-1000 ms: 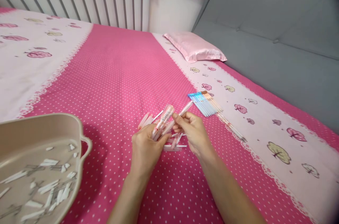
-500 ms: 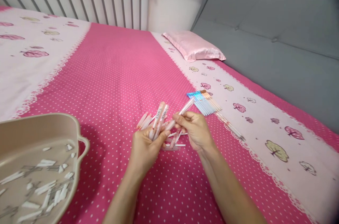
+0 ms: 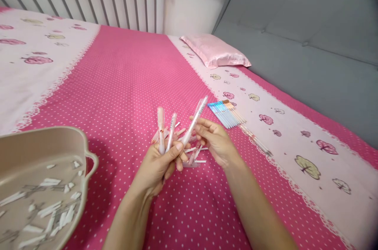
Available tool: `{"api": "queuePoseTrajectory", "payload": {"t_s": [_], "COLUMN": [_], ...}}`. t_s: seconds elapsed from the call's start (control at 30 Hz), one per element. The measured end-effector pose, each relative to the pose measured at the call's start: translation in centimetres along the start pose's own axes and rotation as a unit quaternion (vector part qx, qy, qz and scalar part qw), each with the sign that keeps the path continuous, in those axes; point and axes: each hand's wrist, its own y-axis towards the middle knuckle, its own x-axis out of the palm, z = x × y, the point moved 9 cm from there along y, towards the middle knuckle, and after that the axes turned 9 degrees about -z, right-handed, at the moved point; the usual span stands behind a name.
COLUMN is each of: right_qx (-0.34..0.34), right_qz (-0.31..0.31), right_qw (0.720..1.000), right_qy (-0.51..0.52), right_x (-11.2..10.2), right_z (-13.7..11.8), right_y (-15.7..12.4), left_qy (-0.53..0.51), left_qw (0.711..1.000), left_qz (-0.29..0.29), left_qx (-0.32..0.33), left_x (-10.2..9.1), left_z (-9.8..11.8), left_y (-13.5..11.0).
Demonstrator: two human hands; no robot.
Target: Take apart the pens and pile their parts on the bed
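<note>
My left hand [image 3: 156, 165] is closed around a few pale pink pens [image 3: 166, 132] that stand upright and fan out above my fingers. My right hand [image 3: 214, 141] sits just to the right, fingers curled, touching the rightmost clear pink pen [image 3: 196, 118] near its lower half. Under both hands a small heap of loose pens and pen parts [image 3: 193, 154] lies on the pink dotted bedsheet [image 3: 124, 84].
A row of blue and orange pens [image 3: 226, 113] lies to the right on the sheet, with more thin pens [image 3: 255, 139] trailing toward me. A beige tray [image 3: 85, 151] with white wrapper scraps sits at the lower left. A pink pillow [image 3: 214, 51] and grey sofa [image 3: 310, 45] lie beyond.
My left hand has turned and lifted, so the pens now stand upright instead of pointing away to the right. My right hand has loosened on the rightmost pen.
</note>
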Motion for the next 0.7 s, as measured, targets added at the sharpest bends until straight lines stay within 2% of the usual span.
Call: {"api": "queuePoseTrajectory", "payload": {"t_s": [0.07, 0.17, 0.23, 0.33, 0.47, 0.6, 0.7], "right_qx": [-0.009, -0.006, -0.002, 0.004, 0.021, 0.005, 0.001], "right_qz": [0.029, 0.007, -0.014, 0.002, 0.055, 0.119, 0.065], "right_qw": [0.999, 1.0, 0.999, 1.0, 0.998, 0.993, 0.998], "right_qy": [-0.008, 0.02, 0.034, 0.025, 0.01, 0.01, 0.025], "right_x": [-0.6, 0.2, 1.2, 1.6, 0.0, -2.0, -0.5], "right_z": [0.0, -0.1, -0.3, -0.3, 0.8, 0.7, 0.1], "right_y": [0.0, -0.2, -0.6, -0.8, -0.3, -0.2, -0.4], "left_qy": [-0.009, -0.002, 0.008, 0.018, 0.014, 0.006, 0.018], "left_qw": [1.0, 0.999, 0.999, 0.999, 0.999, 0.999, 0.999], "left_qz": [0.014, 0.044, 0.044, 0.026, 0.037, 0.052, 0.044], "left_qx": [0.001, 0.0, 0.005, 0.014, 0.005, 0.009, 0.008], "left_x": [-0.1, -0.3, -0.1, 0.5, 0.2, -0.4, -0.2], "left_z": [0.3, 0.4, 0.3, 0.2, 0.3, 0.7, 0.6], "left_y": [0.0, 0.0, 0.1, 0.3, 0.1, -0.2, -0.1]}}
